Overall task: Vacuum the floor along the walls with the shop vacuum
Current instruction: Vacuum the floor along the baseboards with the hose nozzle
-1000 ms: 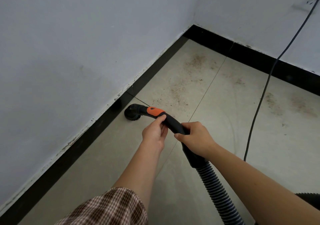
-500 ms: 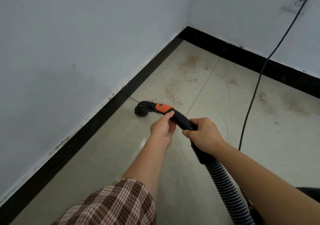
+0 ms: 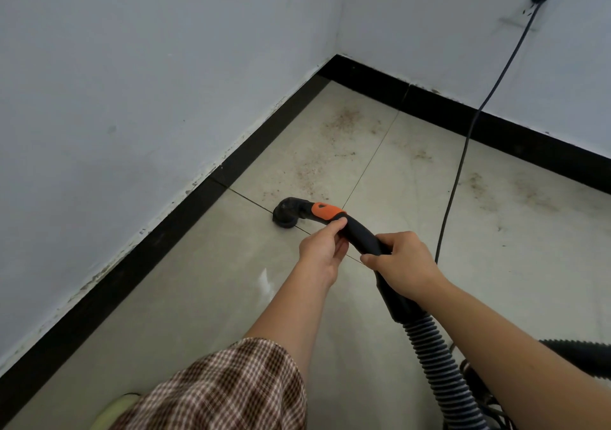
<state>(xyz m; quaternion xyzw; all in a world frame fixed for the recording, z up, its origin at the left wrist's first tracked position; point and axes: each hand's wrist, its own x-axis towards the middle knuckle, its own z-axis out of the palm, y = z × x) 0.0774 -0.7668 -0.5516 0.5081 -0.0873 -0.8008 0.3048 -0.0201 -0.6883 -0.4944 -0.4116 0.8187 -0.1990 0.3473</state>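
The fingers (image 3: 334, 225) of the left hand (image 3: 320, 254) were curled round the black curved plastic handle (image 3: 358, 231) just behind its orange band (image 3: 325, 211). The right hand (image 3: 408, 264) gripped the same handle lower down, above the dark ribbed hose (image 3: 436, 367). The round black brush nozzle (image 3: 286, 214) rested on the beige tiled floor (image 3: 198, 297), near the black skirting (image 3: 158, 234) but apart from it. Step in hand, as judged: sweeping the left-wall edge. The next move called for advancing the nozzle towards the corner, over the brown dirt patches (image 3: 330, 152).

A brown checked sleeve (image 3: 231, 386) fills the lower edge, with a pale yellow rounded thing (image 3: 114, 410) just beside it.
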